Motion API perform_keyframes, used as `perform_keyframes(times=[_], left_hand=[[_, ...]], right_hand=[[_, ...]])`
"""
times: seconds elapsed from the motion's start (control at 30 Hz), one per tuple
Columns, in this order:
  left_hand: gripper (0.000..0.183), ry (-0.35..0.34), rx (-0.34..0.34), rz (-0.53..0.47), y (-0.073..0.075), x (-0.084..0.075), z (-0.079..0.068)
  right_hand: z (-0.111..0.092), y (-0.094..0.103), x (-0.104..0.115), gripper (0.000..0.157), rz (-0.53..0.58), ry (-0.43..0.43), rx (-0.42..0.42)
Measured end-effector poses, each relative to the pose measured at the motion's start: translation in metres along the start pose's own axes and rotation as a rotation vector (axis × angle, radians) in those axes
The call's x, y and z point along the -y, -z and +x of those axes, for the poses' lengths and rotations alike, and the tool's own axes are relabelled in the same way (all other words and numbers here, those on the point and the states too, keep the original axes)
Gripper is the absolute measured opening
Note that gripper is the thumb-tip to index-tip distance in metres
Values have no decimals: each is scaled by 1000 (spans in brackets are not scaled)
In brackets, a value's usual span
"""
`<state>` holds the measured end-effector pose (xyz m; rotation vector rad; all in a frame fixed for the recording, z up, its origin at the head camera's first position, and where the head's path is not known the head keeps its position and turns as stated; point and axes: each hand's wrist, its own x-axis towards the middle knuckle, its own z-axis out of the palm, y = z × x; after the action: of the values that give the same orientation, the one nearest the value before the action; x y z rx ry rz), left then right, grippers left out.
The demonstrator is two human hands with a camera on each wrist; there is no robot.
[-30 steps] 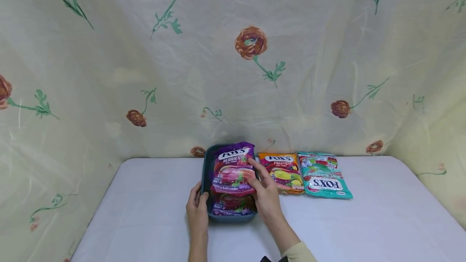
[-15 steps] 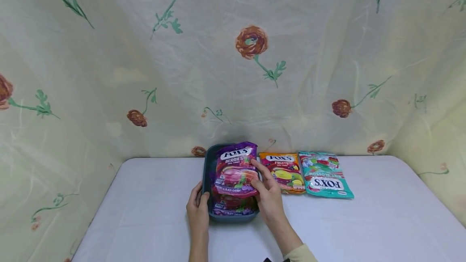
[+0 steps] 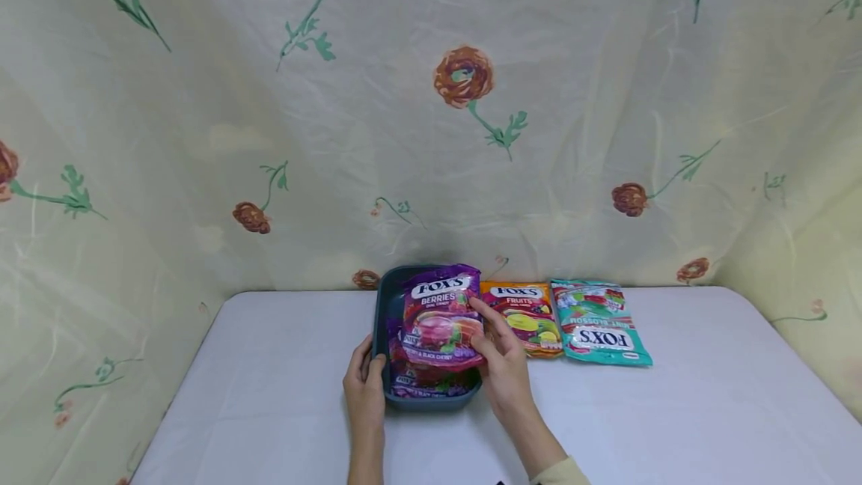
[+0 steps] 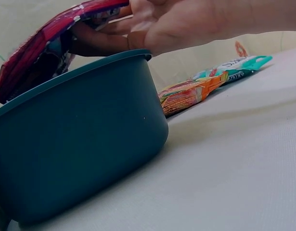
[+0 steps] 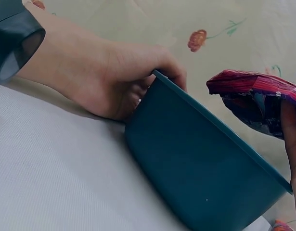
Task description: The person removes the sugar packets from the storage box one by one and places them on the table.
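Observation:
A dark teal plastic tub (image 3: 434, 403) stands on the table, and my left hand (image 3: 364, 384) grips its left wall. In the right wrist view that hand's thumb hooks over the rim (image 5: 212, 119). My right hand (image 3: 509, 369) holds a purple Fox's Berries candy bag (image 3: 441, 314) by its right edge, fingers beneath it. The bag is tilted above the tub's opening, as the left wrist view shows. Under it, a second purple candy bag (image 3: 426, 379) lies inside the tub, mostly hidden.
Right of the tub lie an orange Fox's Fruits bag (image 3: 521, 313) and a teal Fox's Mint Blossom bag (image 3: 598, 324), the teal one upside down. White cloth covers the table (image 3: 673, 410). A flowered curtain (image 3: 552, 193) hangs behind the table's back edge.
My right hand has shifted slightly right with the Berries candy bag, showing more of the tub's inside on the left. My left hand stays on the tub.

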<state>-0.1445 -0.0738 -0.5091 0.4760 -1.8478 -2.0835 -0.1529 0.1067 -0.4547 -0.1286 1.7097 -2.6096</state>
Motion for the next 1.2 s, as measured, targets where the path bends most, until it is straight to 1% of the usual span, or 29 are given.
perform_keyframes(times=[0.17,0.47,0.7,0.93,1.2], left_hand=[[40,0,-2,1,0,0,0],[40,20,-4,-6,1,-2,-1],[40,34,-5,9,0,0,0],[40,14,-4,-3,0,0,-1],[40,20,-1,9,-1,-3,-3]], right_hand=[[-2,4,0,47,8,-24,-11],[-5,14,0,47,1,-63,-25],[-6,18,0,46,-4,-81,-41],[-9,21,1,46,-12,-85,-60],[-12,26,1,46,-13,-97,-87]])
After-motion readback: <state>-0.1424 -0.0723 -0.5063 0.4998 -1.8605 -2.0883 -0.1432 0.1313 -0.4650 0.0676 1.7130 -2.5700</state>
